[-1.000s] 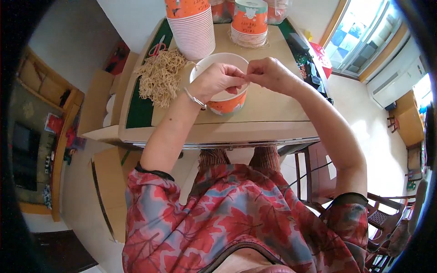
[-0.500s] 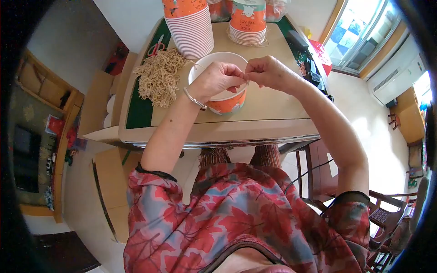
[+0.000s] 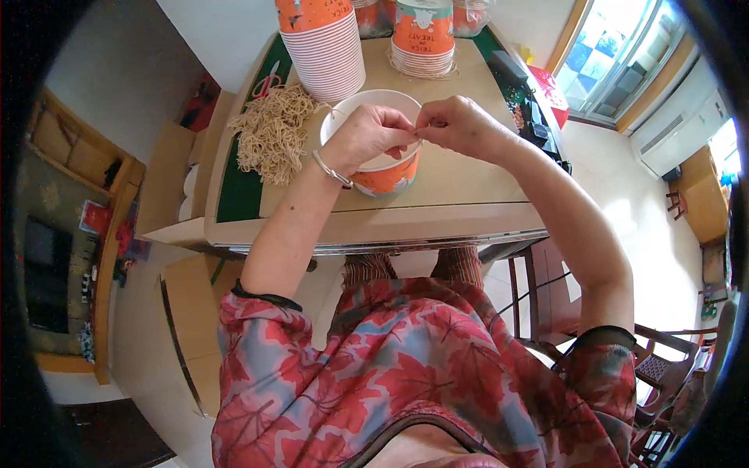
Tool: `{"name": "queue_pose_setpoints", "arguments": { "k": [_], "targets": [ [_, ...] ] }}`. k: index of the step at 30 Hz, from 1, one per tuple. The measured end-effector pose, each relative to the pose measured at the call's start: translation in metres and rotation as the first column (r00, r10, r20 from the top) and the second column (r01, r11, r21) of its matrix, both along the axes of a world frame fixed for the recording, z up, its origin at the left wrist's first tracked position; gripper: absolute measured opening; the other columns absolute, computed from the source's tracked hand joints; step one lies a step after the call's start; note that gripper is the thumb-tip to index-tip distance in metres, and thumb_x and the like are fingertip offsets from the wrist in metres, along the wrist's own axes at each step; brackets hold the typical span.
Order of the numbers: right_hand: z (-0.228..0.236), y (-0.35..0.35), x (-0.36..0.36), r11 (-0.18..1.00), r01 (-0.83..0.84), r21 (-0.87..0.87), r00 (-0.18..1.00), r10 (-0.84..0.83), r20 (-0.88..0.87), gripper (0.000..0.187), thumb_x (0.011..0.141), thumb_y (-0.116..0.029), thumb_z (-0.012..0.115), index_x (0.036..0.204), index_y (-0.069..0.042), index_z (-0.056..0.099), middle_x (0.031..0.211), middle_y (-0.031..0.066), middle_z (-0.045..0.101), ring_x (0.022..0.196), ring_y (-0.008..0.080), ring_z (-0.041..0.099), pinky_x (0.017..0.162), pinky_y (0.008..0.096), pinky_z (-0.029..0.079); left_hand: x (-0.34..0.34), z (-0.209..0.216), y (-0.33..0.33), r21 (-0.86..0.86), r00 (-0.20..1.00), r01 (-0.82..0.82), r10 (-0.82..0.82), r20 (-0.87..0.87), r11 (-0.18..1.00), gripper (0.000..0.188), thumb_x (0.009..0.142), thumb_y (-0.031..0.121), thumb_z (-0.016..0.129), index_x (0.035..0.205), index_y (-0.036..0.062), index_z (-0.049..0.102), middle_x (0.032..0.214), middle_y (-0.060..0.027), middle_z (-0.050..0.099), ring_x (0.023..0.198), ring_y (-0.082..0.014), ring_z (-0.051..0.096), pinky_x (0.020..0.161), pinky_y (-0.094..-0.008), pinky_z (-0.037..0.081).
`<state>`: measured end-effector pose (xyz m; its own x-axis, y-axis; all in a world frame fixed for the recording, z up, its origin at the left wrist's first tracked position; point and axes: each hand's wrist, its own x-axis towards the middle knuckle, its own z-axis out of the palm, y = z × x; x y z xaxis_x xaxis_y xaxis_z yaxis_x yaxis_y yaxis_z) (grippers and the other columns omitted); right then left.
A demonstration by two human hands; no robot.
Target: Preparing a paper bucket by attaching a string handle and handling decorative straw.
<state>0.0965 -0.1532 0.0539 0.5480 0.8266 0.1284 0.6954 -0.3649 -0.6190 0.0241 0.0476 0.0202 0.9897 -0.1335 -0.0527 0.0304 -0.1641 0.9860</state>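
A white paper bucket [image 3: 384, 181] with an orange printed outside stands upright near the table's front edge. Over its right rim my left hand [image 3: 370, 136] and my right hand [image 3: 460, 129] meet, fingertips pinched together. Both appear closed on a thin beige cord, though the fingers hide most of it. A piece of the same cord [image 3: 331, 108] shows at the bucket's left rim. Left of the bucket lies a loose heap of beige cords [image 3: 273, 132]. Behind the heap rises a tall stack of nested paper buckets [image 3: 324, 66].
Red-handled scissors [image 3: 267, 84] lie behind the cord heap. A shorter upside-down bucket stack [image 3: 422, 39], cord loops round its base, stands at the back. Dark objects [image 3: 534, 117] line the table's right edge. An open cardboard box [image 3: 168, 183] stands against the left side.
My pinched hands and the bucket have shifted very slightly to the left. The fingertips stay together at the rim.
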Motion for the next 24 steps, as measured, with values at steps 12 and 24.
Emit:
{"name": "queue_pose_setpoints", "arguments": {
  "k": [12, 24],
  "targets": [
    [-0.0047, 0.0042, 0.0021, 1.0, 0.019, -0.008, 0.998, -0.02, -0.064, 0.017, 0.09, -0.017, 0.068, 0.097, -0.003, 0.07, 0.071, 0.0042, 0.067, 0.061, 0.0105, 0.06, 0.058, 0.028, 0.051, -0.003, 0.0002, -0.0044, 0.1, 0.996, -0.051, 0.043, 0.08, 0.994, 0.012, 0.088, 0.011, 0.071, 0.088, -0.0013, 0.071, 0.077, -0.003, 0.068, 0.066, -0.0082, 0.061, 0.061, -0.0233, 0.052],
    [-0.0057, 0.006, -0.0038, 1.0, 0.007, 0.008, 0.999, -0.007, 0.035, 0.011, 0.085, -0.012, 0.067, 0.092, -0.003, 0.068, 0.07, 0.0049, 0.065, 0.064, 0.011, 0.059, 0.06, 0.0293, 0.05, -0.0058, -0.0051, -0.0087, 0.302, 0.975, -0.185, 0.136, 0.175, 0.935, 0.015, 0.081, 0.012, 0.074, 0.088, -0.001, 0.073, 0.073, -0.0038, 0.07, 0.065, -0.0073, 0.063, 0.061, -0.0249, 0.052]
  ]
}}
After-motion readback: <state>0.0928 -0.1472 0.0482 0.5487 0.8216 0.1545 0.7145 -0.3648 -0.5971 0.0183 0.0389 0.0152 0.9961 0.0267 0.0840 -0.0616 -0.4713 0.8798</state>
